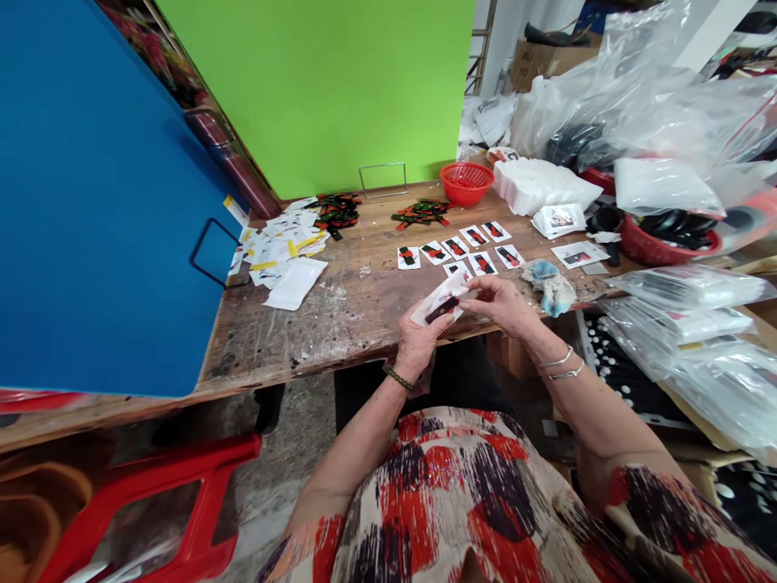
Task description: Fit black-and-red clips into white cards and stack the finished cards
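Close to the table's front edge, my left hand (pixel 418 336) grips a small white packet (pixel 432 296) with a dark flat piece (pixel 442 309) lying on or in it; which of the two I cannot tell. The fingers of my right hand (pixel 501 304) are pinched at the packet's right end. Just beyond my hands, white cards (pixel 455 247) with black and red pieces on them lie in two rows. Behind these is a loose pile of black and red strips (pixel 421 213). A crumpled blue and white cloth (pixel 549 287) lies right of my right hand.
A red basket (pixel 467 184) stands at the back by a green panel (pixel 316 89). White and yellow papers (pixel 282 239) and another strip pile (pixel 337 212) lie to the left. Foam sheets (pixel 543 185), plastic bags (pixel 655 89) and a red bowl (pixel 664 247) crowd the right.
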{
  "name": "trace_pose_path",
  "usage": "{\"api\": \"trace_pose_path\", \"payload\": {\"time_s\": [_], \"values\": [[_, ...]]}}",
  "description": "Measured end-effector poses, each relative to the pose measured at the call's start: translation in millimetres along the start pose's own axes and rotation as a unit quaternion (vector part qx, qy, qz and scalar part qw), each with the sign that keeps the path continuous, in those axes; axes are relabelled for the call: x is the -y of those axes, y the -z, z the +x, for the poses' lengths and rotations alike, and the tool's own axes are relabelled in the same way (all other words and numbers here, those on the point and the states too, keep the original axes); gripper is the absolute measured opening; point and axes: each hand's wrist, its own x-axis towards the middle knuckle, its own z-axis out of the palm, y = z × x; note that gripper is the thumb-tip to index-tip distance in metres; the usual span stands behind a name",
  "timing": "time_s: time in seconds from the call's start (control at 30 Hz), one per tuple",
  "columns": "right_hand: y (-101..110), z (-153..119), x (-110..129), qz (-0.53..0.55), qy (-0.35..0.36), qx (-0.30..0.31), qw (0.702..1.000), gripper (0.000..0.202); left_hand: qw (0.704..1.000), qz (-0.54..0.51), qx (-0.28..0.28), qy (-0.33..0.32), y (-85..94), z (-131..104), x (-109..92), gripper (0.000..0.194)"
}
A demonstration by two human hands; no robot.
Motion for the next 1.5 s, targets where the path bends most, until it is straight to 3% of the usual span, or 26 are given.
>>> {"api": "trace_pose_path", "payload": {"time_s": [0.13, 0.33, 0.47, 0.63, 0.7, 0.87, 0.97, 1.1, 1.17, 1.27, 1.43, 1.5], "values": [[3.7, 1.8, -1.2, 0.009, -0.007, 0.061, 0.998, 0.036, 1.0, 0.016, 0.022, 0.005, 2.7, -0.1, -4.2, 0.047], [9.5, 3.7, -2.0, -0.078, -0.015, 0.116, 0.99, 0.035, 0.992, 0.11, 0.053, -0.038, 7.1, 1.3, -10.1, 0.042], [6.5, 4.7, -1.5, -0.098, -0.021, 0.073, 0.992, 0.037, 0.99, 0.12, 0.057, -0.051, 4.0, 2.2, -7.9, 0.038], [3.7, 9.7, -3.0, 0.017, -0.026, 0.05, 0.998, 0.038, 0.997, 0.059, 0.047, -0.018, 2.0, 7.8, -1.2, 0.045], [6.8, 12.5, -3.3, -0.046, -0.037, 0.046, 0.997, 0.037, 0.996, 0.074, 0.045, -0.02, 3.9, 10.6, -2.0, 0.042], [18.4, 20.1, 1.1, -0.122, -0.051, 0.137, 0.982, 0.034, 0.981, 0.169, 0.047, -0.086, 7.7, 16.8, -15.5, 0.031], [19.9, 26.2, 5.1, -0.165, -0.032, 0.103, 0.98, 0.036, 0.968, 0.205, 0.063, -0.128, 4.5, 22.1, -19.9, 0.023], [20.0, 35.6, 11.4, -0.051, -0.02, 0.121, 0.991, 0.04, 0.991, 0.097, 0.066, -0.057, -2.1, 32.1, -11.3, 0.032], [22.7, 40.4, 14.7, -0.086, -0.036, 0.124, 0.988, 0.041, 0.995, 0.071, 0.065, -0.023, -3.3, 37.0, -6.3, 0.036], [27.2, 46.6, 16.8, -0.184, -0.047, 0.084, 0.978, 0.043, 0.987, 0.134, 0.085, -0.029, -2.7, 43.4, -5.6, 0.037], [25.9, 53.4, 7.6, 0.014, -0.032, 0.083, 0.996, 0.037, 0.985, 0.151, 0.08, -0.011, -3.0, 50.8, -14.6, 0.034], [26.8, 56.8, 2.8, -0.012, -0.028, 0.077, 0.997, 0.033, 0.981, 0.175, 0.086, -0.013, -3.0, 51.4, -16.8, 0.03]]}}
